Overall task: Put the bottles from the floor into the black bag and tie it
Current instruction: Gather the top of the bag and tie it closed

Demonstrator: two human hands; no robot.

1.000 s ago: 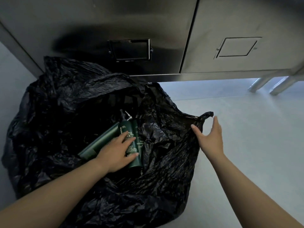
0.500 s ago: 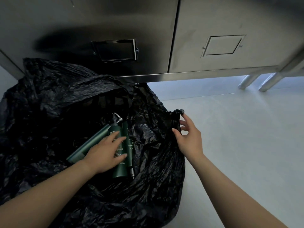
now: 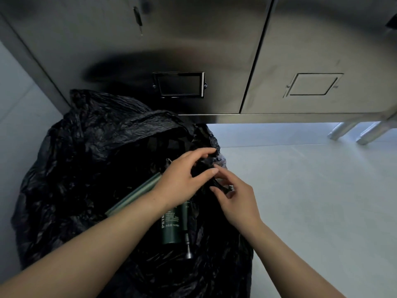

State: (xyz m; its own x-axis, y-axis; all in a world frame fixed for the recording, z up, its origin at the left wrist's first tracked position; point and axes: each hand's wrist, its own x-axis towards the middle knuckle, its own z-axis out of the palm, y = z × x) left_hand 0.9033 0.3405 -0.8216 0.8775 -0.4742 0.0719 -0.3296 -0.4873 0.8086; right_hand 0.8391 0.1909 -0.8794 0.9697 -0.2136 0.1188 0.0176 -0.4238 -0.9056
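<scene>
Head view is showing both hands meeting at the right edge of the black bag [image 3: 86, 168]. A moment ago the left hand [image 3: 182, 179] was lying flat on the bottles [image 3: 171, 224] inside the bag. Now it is off them and is pinching a fold of the bag's edge between its thumb and bent fingers. The right hand [image 3: 236, 201] was holding that edge further out over the floor [image 3: 311, 201]. Now it is pulling it in over the bag, with its fingers curling round the crinkly plastic just beside the left hand.

This is looking like the filling part is done and the tying part is starting. No bottle is showing on the bare floor. The mouth is still wide open, though, so the hands are needing to gather much more of the edge.

The bag is sitting on the floor in front of the metal cabinet [image 3: 193, 50], big, loose and very wrinkly. Inside, near its right side, a dark green bottle [image 3: 171, 226] with white letters is lying flat. A thin pump bottle [image 3: 186, 239] is lying tight beside it. A pale green bottle [image 3: 133, 196] is poking out from under the left wrist
</scene>
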